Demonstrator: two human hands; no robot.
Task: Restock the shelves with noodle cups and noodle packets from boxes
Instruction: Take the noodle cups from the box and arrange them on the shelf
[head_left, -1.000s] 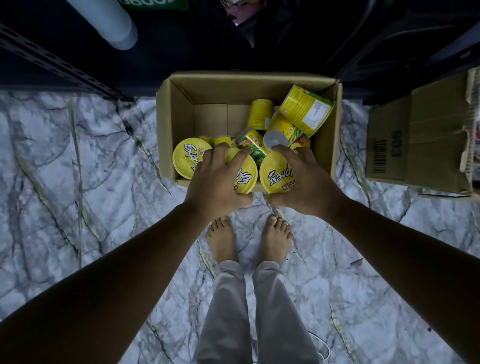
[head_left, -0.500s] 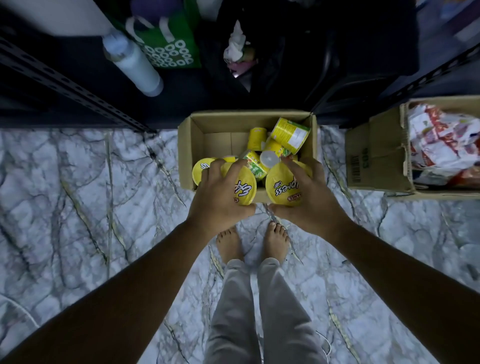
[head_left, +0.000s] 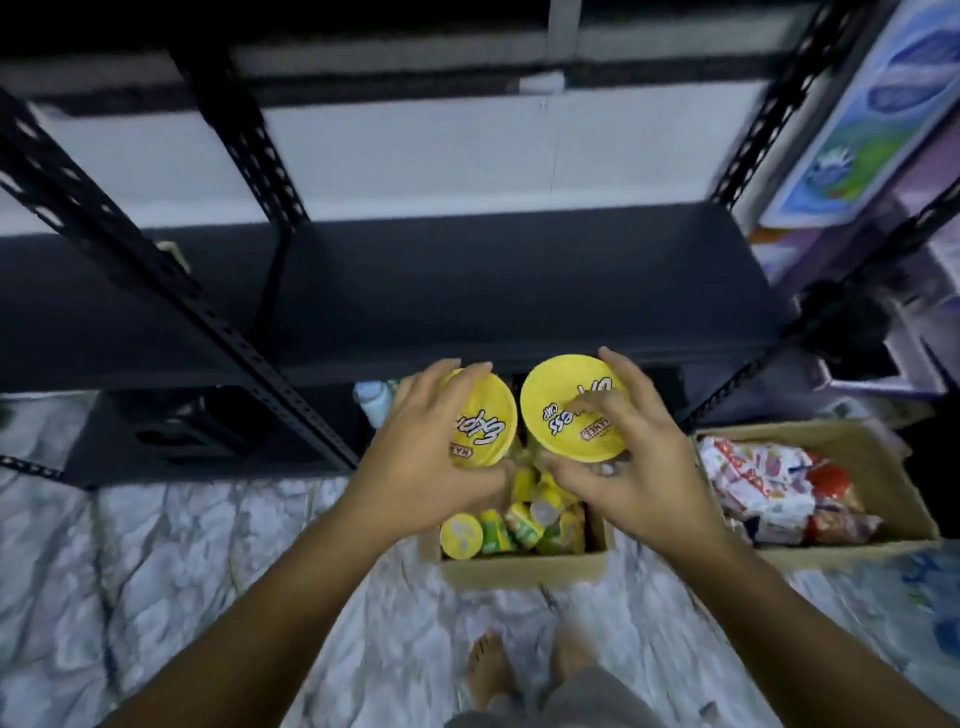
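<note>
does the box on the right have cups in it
No, the right box holds red and white packets; the cups lie in the middle box.

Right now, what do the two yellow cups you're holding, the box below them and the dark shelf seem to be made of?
Noodle cups: the lids look like smooth printed foil or coated paper, with a slight sheen; the bodies are mostly hidden. Box: brown matte cardboard with a raw-cut rim. Shelf: dark matte board, painted metal or laminate; its perforated uprights look like painted steel.
</note>
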